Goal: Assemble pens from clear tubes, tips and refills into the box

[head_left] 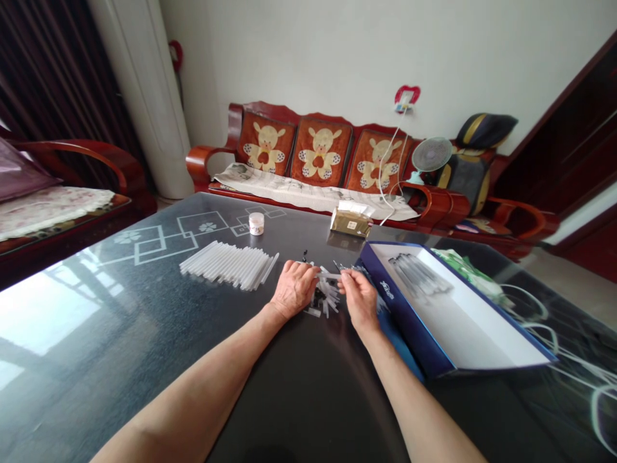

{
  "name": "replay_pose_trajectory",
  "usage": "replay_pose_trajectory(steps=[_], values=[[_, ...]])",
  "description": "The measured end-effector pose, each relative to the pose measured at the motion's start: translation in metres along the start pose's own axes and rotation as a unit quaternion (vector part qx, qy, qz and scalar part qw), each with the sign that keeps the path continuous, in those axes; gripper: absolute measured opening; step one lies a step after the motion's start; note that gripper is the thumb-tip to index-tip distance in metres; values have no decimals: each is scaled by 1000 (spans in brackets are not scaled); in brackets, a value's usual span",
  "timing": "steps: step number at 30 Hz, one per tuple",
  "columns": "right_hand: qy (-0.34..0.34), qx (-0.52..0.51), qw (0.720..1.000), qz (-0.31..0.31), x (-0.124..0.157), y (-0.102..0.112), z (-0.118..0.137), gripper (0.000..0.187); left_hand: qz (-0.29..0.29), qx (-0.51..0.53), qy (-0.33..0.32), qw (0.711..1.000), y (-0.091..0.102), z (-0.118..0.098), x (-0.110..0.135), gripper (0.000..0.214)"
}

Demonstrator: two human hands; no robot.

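While the left hand and the right hand are being held close together over a dark glass table top, a short clear plastic tube is being pinched by the right hand's fingertips. The tube is being kept flat between the hands, with its long side running from left to right. The right hand is nearer to the pinched end, and its fingers are being closed in a narrow grip. The left hand's fingers are being kept close together just beside the other end, but whether that end is being gripped cannot be told. Below the hands, a small heap of clear tubes and black bits is lying on the table. To the left, a neat row of long clear tubes is lying side by side. To the right, an open blue and white box is resting on the table, with a bundle of dark tubes lying inside. Farther off, a small white jar and a brown paper packet are standing on the table. Past them, a red wooden bench is standing against the wall.
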State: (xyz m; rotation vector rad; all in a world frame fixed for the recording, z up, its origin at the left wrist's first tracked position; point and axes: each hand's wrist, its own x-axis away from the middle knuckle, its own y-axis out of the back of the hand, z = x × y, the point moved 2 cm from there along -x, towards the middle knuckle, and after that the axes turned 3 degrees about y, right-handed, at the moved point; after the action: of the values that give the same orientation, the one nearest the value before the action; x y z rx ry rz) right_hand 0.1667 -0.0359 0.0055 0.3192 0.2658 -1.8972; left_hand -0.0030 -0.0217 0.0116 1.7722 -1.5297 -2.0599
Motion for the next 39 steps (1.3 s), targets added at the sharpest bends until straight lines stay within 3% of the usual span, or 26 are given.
replay_pose_trajectory(steps=[5,8,10,12,15,17,18,20,22,24,26,28,31,33,35,39], values=[[-59,-124,985,-103,-15,14,-5,33,-18,18,31,999,-1,2,2,27],[-88,-166,974,-125,-19,16,-6,34,-39,126,71,989,-1,1,2,24],[-103,-187,969,-123,-19,16,-4,34,-38,237,136,961,-1,0,-1,19],[-111,-204,966,-115,-18,14,-2,33,-27,370,237,898,-2,1,-5,18],[-112,-221,966,-79,-15,9,4,32,-28,565,367,738,-2,2,-11,27],[-112,-226,967,-37,-11,5,7,30,-54,651,406,639,1,4,-16,32],[-114,-226,967,-10,-9,3,9,29,-67,677,418,602,3,5,-18,33],[-116,-214,968,60,-2,-2,12,27,-71,709,432,553,7,8,-21,31],[-114,-185,965,145,5,-7,16,25,-53,723,440,531,10,9,-22,28],[-108,-155,959,211,10,-10,19,25,-28,717,435,544,13,9,-23,31],[-105,-151,958,219,11,-11,20,26,-3,685,419,596,15,6,-24,39],[-106,-172,965,169,8,-10,20,27,20,608,383,695,16,1,-23,42],[-116,-210,968,76,3,-9,17,32,32,382,274,882,17,-12,-19,35],[-123,-233,963,49,3,-11,16,35,30,233,190,953,17,-22,-16,30],[-131,-250,958,40,5,-15,16,38,34,151,137,978,14,-29,-12,30],[-144,-270,952,19,10,-21,19,40,58,89,104,989,11,-36,-7,27]])
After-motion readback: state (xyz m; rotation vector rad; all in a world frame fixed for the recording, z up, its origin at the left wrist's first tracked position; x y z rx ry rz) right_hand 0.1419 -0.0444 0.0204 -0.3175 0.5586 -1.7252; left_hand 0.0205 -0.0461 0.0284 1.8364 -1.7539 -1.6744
